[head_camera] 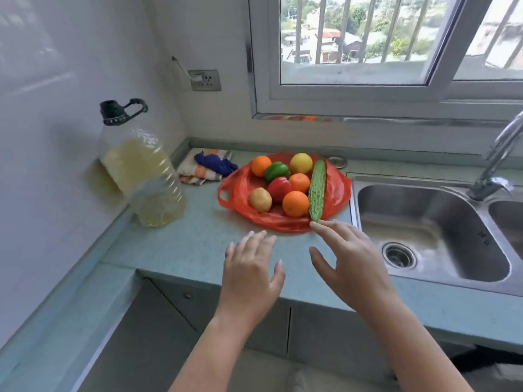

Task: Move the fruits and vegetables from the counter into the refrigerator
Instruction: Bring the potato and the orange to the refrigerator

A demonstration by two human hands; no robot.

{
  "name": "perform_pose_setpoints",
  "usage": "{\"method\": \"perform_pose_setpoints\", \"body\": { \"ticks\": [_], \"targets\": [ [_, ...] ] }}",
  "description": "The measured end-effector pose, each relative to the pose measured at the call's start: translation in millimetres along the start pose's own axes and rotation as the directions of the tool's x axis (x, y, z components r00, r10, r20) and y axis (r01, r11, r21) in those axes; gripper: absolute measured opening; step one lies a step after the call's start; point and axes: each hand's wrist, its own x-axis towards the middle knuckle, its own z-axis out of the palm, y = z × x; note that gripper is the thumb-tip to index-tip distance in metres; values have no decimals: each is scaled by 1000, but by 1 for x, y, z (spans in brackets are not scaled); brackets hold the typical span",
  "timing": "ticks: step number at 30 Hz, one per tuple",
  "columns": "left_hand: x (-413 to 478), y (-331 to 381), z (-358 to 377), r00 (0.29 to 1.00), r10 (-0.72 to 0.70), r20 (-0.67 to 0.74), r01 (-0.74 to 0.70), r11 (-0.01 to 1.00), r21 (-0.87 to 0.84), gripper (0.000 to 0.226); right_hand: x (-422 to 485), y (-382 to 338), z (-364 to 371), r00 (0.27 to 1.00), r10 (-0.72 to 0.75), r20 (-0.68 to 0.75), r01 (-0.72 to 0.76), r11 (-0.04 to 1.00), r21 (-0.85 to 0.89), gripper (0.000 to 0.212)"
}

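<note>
Oranges, peppers, a potato and a bitter gourd lie on a red bag at frame centre, while just below the left hand and right hand hover, fingers spread, empty.

Beyond the left hand and right hand, one red bag is holding eight pieces: three oranges, one yellow citrus, one green pepper, one red pepper, one brown potato, and one bitter gourd lying nearest the right hand's fingertips.
</note>
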Motion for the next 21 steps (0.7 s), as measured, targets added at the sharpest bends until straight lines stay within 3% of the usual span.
{"method": "perform_pose_setpoints", "body": {
  "ticks": [5, 9, 21],
  "targets": [
    [78, -13, 34, 995, -40, 95, 47, 996, -73, 50, 60, 52, 33, 994, 74, 77, -75, 997, 12, 40],
    [119, -30, 59, 992, -90, 87, 99, 989, -106, 53, 95, 82, 65, 982, 113, 151, -117, 993, 18, 41],
    [206, -111, 137, 944, -207, 257, 243, 963, -120, 56, 154, 124, 164, 898, 309, 312, -324, 946, -5, 44]
  ]
}}
